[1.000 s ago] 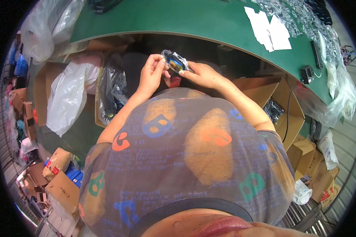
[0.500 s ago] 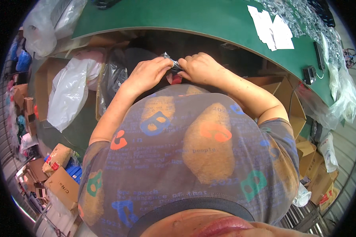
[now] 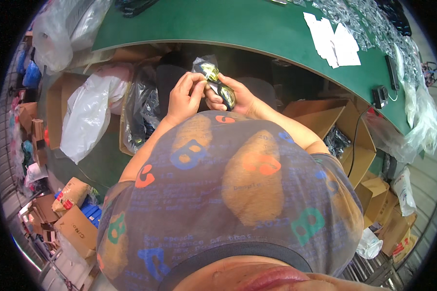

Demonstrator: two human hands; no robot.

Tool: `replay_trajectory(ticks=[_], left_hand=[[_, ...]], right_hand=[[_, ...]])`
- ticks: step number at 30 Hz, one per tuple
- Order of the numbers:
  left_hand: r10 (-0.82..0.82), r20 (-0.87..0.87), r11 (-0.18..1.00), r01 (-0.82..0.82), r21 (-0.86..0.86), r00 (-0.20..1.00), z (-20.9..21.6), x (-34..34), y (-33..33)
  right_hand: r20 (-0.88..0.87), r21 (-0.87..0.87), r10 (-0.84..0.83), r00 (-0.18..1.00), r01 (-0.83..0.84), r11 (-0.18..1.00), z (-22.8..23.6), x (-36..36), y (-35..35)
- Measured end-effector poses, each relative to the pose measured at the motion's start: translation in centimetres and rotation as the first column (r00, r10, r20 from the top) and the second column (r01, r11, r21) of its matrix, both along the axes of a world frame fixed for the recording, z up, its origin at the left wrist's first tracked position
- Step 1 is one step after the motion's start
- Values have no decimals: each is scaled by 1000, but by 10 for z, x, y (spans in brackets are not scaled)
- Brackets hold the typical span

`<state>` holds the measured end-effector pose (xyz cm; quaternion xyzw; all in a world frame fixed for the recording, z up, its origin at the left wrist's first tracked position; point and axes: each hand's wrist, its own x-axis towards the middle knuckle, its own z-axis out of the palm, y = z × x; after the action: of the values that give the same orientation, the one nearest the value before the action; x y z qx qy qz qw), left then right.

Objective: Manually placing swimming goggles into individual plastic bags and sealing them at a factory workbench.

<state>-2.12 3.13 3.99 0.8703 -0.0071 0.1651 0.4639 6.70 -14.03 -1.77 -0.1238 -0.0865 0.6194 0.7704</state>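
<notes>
In front of my chest, below the table's edge, I hold a pair of goggles [image 3: 226, 95] with dark frames and shiny yellow-green lenses. Clear plastic [image 3: 199, 62] surrounds the far lens. My right hand [image 3: 238, 92] wraps around the goggles from the right, its thumb by the upper lens and its fingers beneath the nearer one. From the other side, my left hand [image 3: 184, 97] pinches with thumb and forefinger at the middle of the goggles. Whatever lies between those fingertips is too small to make out.
Ahead curves the green table [image 3: 204, 24] with white papers [image 3: 332, 41] and many clear wrappers [image 3: 354, 22]. An open carton [image 3: 352, 140] on my right holds dark wrapped items. On my left, white plastic bags [image 3: 90, 114] and a black plastic bag [image 3: 144, 106] fill cartons.
Both hands have drawn slightly nearer my body, and the goggles have turned so that both lenses show. A red thing seen under my hands is no longer visible.
</notes>
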Motion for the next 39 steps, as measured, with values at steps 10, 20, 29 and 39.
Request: replay_trajectory(ticks=[10, 20, 29, 39], left_hand=[[-18, -100, 957, -12, -289, 995, -16, -10, -5], [-152, 147, 959, 110, 262, 977, -1, 8, -12], [-183, 60, 941, 157, 300, 981, 4, 3, -5], [-284, -198, 958, 271, -90, 938, -19, -10, 3]], right_hand=[[667, -312, -91, 739, 388, 867, 30, -6, -14], [730, -150, 581, -359, 745, 650, 53, 2, -20], [522, -464, 69, 850, 215, 859, 32, 20, -31], [233, -447, -106, 967, 204, 871, 17, -9, -28]])
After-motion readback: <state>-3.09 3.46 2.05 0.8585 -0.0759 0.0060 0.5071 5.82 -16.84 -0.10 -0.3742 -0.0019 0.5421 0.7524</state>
